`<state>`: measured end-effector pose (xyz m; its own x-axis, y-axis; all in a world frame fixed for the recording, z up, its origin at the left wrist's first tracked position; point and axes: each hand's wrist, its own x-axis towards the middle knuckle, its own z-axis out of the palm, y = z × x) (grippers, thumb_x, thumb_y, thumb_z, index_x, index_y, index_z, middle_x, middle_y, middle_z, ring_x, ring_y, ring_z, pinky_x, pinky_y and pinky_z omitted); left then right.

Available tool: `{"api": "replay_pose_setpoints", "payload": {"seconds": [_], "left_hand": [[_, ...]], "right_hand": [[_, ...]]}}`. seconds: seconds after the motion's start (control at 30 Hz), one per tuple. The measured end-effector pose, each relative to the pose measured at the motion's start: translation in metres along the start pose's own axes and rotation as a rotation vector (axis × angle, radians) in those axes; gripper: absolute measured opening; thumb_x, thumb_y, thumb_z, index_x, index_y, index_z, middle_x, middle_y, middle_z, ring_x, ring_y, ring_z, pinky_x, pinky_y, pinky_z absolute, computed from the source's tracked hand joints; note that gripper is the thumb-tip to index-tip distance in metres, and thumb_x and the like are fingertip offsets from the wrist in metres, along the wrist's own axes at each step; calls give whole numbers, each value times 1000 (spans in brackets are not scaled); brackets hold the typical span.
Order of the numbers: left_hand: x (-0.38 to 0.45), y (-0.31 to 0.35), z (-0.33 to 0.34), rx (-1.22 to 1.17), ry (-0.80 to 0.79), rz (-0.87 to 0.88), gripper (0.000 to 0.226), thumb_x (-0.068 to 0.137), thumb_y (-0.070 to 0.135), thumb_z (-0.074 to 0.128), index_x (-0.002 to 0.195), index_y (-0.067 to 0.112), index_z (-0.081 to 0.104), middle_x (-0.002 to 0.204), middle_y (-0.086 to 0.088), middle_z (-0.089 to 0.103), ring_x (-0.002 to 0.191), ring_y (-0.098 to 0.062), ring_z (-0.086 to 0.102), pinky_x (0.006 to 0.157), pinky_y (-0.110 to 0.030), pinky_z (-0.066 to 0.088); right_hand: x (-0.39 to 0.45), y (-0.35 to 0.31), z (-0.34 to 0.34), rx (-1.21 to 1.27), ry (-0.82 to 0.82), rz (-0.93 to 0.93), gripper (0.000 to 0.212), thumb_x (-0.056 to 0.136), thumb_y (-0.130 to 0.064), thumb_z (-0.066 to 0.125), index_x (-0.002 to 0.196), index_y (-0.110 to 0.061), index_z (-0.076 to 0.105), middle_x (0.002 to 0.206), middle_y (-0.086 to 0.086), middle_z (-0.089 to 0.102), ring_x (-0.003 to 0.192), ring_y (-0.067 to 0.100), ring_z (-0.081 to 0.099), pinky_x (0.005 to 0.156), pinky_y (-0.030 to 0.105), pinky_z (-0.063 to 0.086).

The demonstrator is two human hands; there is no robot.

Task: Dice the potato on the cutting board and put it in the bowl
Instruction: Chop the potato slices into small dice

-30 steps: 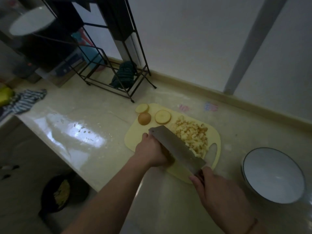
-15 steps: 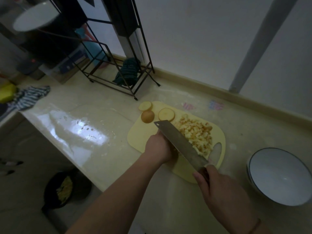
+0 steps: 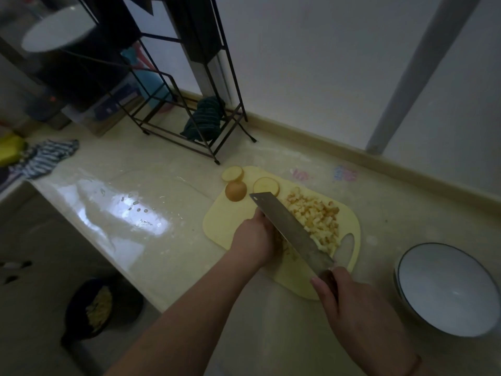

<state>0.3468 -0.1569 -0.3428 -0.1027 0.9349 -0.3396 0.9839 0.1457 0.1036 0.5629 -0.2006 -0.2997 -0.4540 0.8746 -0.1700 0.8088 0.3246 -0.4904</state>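
A pale yellow cutting board [image 3: 217, 226] lies on the counter. On its right half sits a heap of diced potato [image 3: 315, 217]. Two round potato slices [image 3: 265, 185] and a potato end piece [image 3: 235, 190] lie at its far corner. My right hand [image 3: 349, 299] grips the handle of a cleaver [image 3: 290, 229], whose blade slants across the board. My left hand [image 3: 253, 238] holds down potato pieces just left of the blade; they are mostly hidden under the fingers. A white bowl [image 3: 444, 289] with a dark rim stands empty at the right.
A black wire rack [image 3: 189, 123] with a dark cloth stands at the back by the wall. A striped cloth [image 3: 44, 157] lies at the counter's left end. The counter edge runs along the left, with a dark bin [image 3: 100, 308] on the floor below.
The cleaver has shifted slightly while my left hand stays on the potato pieces beside the blade. The view has drifted a little.
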Motion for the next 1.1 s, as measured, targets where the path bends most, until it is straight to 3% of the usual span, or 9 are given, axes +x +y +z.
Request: {"api": "replay_pose_setpoints", "payload": {"seconds": [0.13, 0.27, 0.43, 0.5, 0.57, 0.67, 0.77, 0.9, 1.1], "left_hand": [[1, 0, 2, -146, 38, -30, 51, 95, 27, 58, 140, 7, 45, 133, -12, 45, 89, -31, 63, 74, -40, 53], [-3, 6, -9, -659, 116, -134, 2, 90, 12, 55, 91, 12, 54, 96, -8, 58, 92, -31, 61, 72, -38, 49], [-18, -17, -5, -1242, 156, -299, 32, 95, 1, 52, 101, 30, 64, 110, 6, 67, 92, -23, 70, 86, -43, 59], [-27, -32, 4, -1162, 304, -293, 37, 89, -5, 58, 100, 29, 68, 110, 8, 68, 90, -18, 67, 82, -35, 59], [-33, -50, 12, -884, 437, -260, 36, 83, -4, 64, 105, 24, 68, 110, 9, 63, 85, -5, 60, 80, -27, 53], [-33, -61, 13, -634, 376, -270, 48, 81, 3, 67, 128, 12, 62, 123, -1, 53, 86, -8, 52, 85, -25, 46], [-25, -53, 3, -617, 292, -357, 53, 82, 7, 66, 135, 11, 58, 122, -6, 57, 90, -13, 52, 81, -18, 37], [-17, -24, -4, -691, 183, -327, 47, 86, 3, 61, 132, 10, 63, 123, -6, 65, 108, -18, 62, 86, -19, 43], [-9, 0, -5, -965, 203, -454, 30, 92, 10, 59, 120, 15, 69, 119, -2, 67, 111, -19, 62, 97, -33, 52]], "right_hand": [[1, -2, -1, -1, 10, -2, 51, 86, -66, 10, 111, -33, 40, 78, -3, 60, 79, 15, 64, 55, 27, 33], [2, -1, 2, 42, 32, 5, 52, 85, -68, 11, 108, -34, 42, 73, -3, 59, 72, 16, 64, 56, 29, 42], [1, 1, 4, 75, 45, -13, 48, 81, -71, 9, 98, -37, 39, 59, -7, 45, 63, 16, 61, 45, 26, 31], [1, 5, 4, 127, 43, 2, 46, 81, -72, 12, 96, -38, 38, 62, -4, 53, 62, 17, 61, 50, 32, 39], [0, 7, 5, 149, 37, 18, 47, 82, -72, 14, 94, -35, 40, 64, -1, 57, 60, 18, 60, 52, 34, 41], [0, 8, 6, 155, 24, 26, 51, 82, -71, 16, 97, -31, 43, 64, 0, 58, 59, 18, 59, 51, 34, 40], [1, 6, 5, 142, 5, 40, 49, 81, -72, 14, 92, -33, 41, 63, -1, 57, 59, 17, 59, 50, 33, 38], [2, 5, 5, 167, -16, 43, 47, 83, -72, 16, 88, -34, 43, 61, 0, 57, 56, 17, 57, 52, 37, 43], [6, 5, -1, 177, -21, 56, 45, 82, -72, 17, 87, -35, 42, 65, 0, 58, 59, 15, 57, 54, 34, 45]]}}
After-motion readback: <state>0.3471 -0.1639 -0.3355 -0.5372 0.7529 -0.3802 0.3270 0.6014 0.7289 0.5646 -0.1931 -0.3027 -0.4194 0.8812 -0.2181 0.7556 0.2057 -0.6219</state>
